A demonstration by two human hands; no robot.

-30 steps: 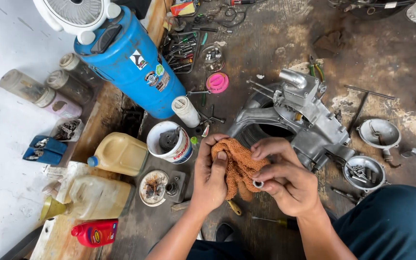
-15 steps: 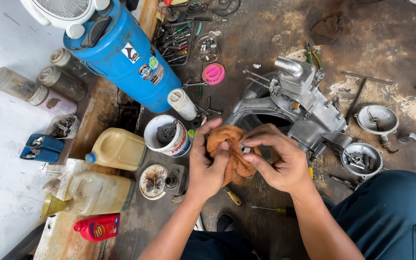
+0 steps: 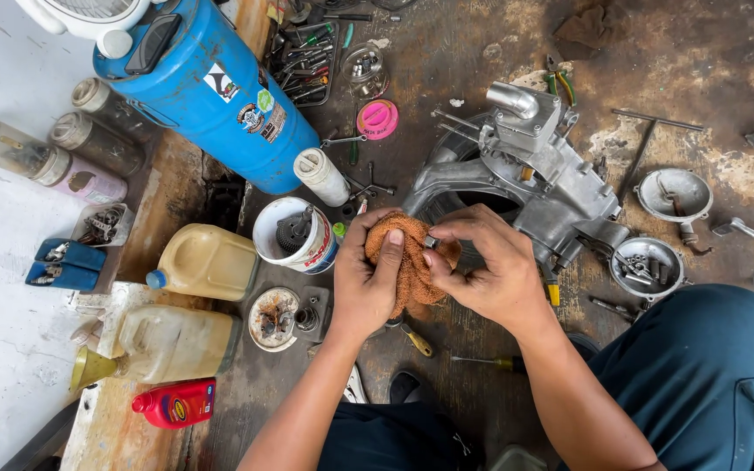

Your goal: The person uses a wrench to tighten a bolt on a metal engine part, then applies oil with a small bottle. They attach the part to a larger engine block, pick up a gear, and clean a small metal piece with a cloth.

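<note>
**Caller:** Orange cloth, dead centre! That rag (image 3: 412,262) is bunched between both hands, held above the grimy floor (image 3: 482,52), just in front of the grey engine casing (image 3: 525,174).

**Partner:** And look at the left hand (image 3: 366,283): palm wrapped round the rag's left side, fingers curled shut on it, forefinger laid across the front.

**Caller:** Right hand (image 3: 490,270) comes in from the other side. Thumb and forefinger are pinched together on a small metal part (image 3: 430,242) at the rag's top edge. Too tiny to say what kind of part it is.

**Partner:** Busy surroundings! Just left of the left hand sits a white tub (image 3: 294,235) with a gear-like piece inside, and a yellowish jug (image 3: 207,262) lies beside that.

**Caller:** Big blue barrel (image 3: 211,96) up behind them, tilted across the view. Red bottle (image 3: 174,403) lying down at lower left.

**Partner:** Over on the right, 2 round metal dishes (image 3: 647,270) hold small bits, near the casing. A pink lid (image 3: 377,119) rests up top by a tray of hand tools (image 3: 307,52).

**Caller:** And a yellow-handled screwdriver (image 3: 412,338) lies on the floor right under the wrists.
</note>
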